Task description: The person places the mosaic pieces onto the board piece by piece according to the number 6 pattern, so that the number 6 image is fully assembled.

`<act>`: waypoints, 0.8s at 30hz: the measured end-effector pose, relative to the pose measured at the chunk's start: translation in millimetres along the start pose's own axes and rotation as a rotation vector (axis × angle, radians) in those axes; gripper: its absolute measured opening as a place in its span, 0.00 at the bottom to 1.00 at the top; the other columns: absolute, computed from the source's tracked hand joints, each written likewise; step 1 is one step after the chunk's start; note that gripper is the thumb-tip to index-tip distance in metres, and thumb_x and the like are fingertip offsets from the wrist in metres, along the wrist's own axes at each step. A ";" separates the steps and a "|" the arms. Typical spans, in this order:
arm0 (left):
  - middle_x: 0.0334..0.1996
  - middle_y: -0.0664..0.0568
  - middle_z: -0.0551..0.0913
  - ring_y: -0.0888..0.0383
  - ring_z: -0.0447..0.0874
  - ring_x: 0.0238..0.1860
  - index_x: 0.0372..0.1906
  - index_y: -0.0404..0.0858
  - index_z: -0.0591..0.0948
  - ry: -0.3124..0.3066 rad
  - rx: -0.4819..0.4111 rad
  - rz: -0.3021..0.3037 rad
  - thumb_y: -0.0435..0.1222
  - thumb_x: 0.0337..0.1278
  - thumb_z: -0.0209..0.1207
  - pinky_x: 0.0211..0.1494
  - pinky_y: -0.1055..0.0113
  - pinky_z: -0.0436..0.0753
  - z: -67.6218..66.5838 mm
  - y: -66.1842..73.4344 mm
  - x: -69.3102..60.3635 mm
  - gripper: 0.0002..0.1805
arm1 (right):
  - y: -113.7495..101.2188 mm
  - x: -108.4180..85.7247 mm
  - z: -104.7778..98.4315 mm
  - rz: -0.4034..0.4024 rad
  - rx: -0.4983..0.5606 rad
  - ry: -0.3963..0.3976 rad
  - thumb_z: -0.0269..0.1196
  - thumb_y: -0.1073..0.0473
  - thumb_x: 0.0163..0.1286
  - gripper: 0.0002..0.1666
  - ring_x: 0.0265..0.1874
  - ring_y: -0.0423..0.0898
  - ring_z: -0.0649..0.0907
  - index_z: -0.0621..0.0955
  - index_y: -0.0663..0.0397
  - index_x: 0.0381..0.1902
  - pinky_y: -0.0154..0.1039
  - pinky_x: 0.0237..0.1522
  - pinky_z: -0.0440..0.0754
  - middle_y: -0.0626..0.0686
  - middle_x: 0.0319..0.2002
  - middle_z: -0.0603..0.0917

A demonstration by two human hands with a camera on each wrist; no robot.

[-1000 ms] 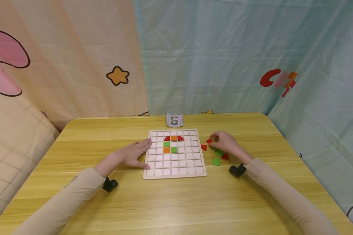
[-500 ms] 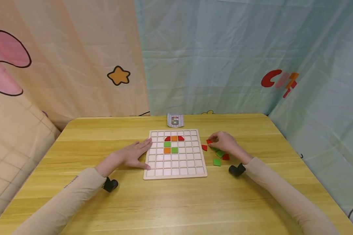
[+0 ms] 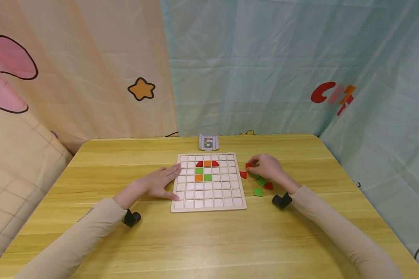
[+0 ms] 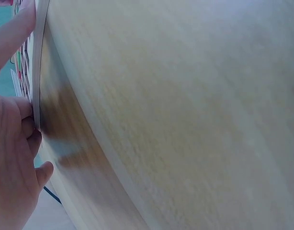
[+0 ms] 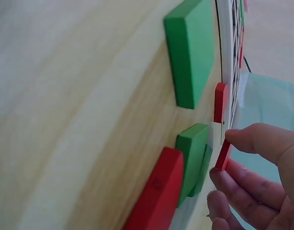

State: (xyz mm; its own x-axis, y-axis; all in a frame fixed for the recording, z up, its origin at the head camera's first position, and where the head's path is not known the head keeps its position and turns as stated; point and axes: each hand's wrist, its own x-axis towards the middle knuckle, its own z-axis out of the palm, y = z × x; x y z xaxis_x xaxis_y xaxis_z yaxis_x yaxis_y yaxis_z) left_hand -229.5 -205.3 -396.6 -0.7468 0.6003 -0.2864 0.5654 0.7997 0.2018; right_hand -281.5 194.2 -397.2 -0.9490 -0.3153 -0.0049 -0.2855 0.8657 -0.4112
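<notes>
A pale gridded board (image 3: 209, 193) lies on the table with red, orange and green pieces in some upper cells. My left hand (image 3: 158, 183) rests at the board's left edge, fingers spread; in the left wrist view the hand (image 4: 15, 143) touches the board's side. My right hand (image 3: 268, 169) is right of the board and pinches a red piece (image 5: 223, 154) between thumb and finger, seen in the right wrist view. Below that hand lie loose green pieces (image 3: 258, 192) and a red one (image 3: 269, 186); another red piece (image 3: 243, 174) is by the board's right edge.
A small printed card (image 3: 208, 142) showing a coloured pattern on a grid stands behind the board. Black wrist-worn devices hang by each sleeve, one on the left (image 3: 131, 218) and one on the right (image 3: 282, 200). Printed curtains (image 3: 244, 77) rise behind the table.
The red piece between the right fingers has shifted slightly in angle. The left hand stays at the board's edge, and the pieces on the board are unchanged.
</notes>
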 end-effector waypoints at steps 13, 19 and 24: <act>0.77 0.40 0.41 0.44 0.41 0.78 0.76 0.31 0.45 0.005 0.001 0.008 0.66 0.54 0.54 0.77 0.44 0.49 0.3 -1.3 0.0 0.58 | -20.1 -1.6 -0.2 -0.017 0.037 0.035 0.69 0.47 0.59 0.20 0.23 0.39 0.79 0.86 0.54 0.43 0.34 0.26 0.74 0.50 0.36 0.88; 0.78 0.41 0.39 0.45 0.40 0.78 0.76 0.32 0.44 -0.005 0.006 0.007 0.66 0.55 0.53 0.77 0.45 0.49 -0.2 -0.3 0.0 0.58 | -32.2 0.9 4.4 -0.018 0.051 0.037 0.70 0.46 0.58 0.20 0.21 0.40 0.77 0.86 0.52 0.43 0.33 0.25 0.72 0.49 0.36 0.87; 0.77 0.40 0.40 0.44 0.40 0.78 0.76 0.31 0.45 0.005 0.001 0.013 0.66 0.55 0.54 0.77 0.45 0.50 0.5 -1.0 -0.2 0.58 | -41.0 1.9 8.3 -0.038 0.067 0.035 0.70 0.45 0.57 0.19 0.22 0.40 0.76 0.87 0.51 0.40 0.33 0.24 0.71 0.47 0.34 0.87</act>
State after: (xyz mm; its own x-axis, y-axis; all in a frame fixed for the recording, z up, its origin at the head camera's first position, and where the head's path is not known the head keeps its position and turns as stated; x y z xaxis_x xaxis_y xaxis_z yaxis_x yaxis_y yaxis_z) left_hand -229.8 -206.2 -397.2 -0.7409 0.6108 -0.2792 0.5756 0.7918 0.2045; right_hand -270.5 154.9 -388.0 -0.9421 -0.3325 0.0432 -0.3128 0.8253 -0.4702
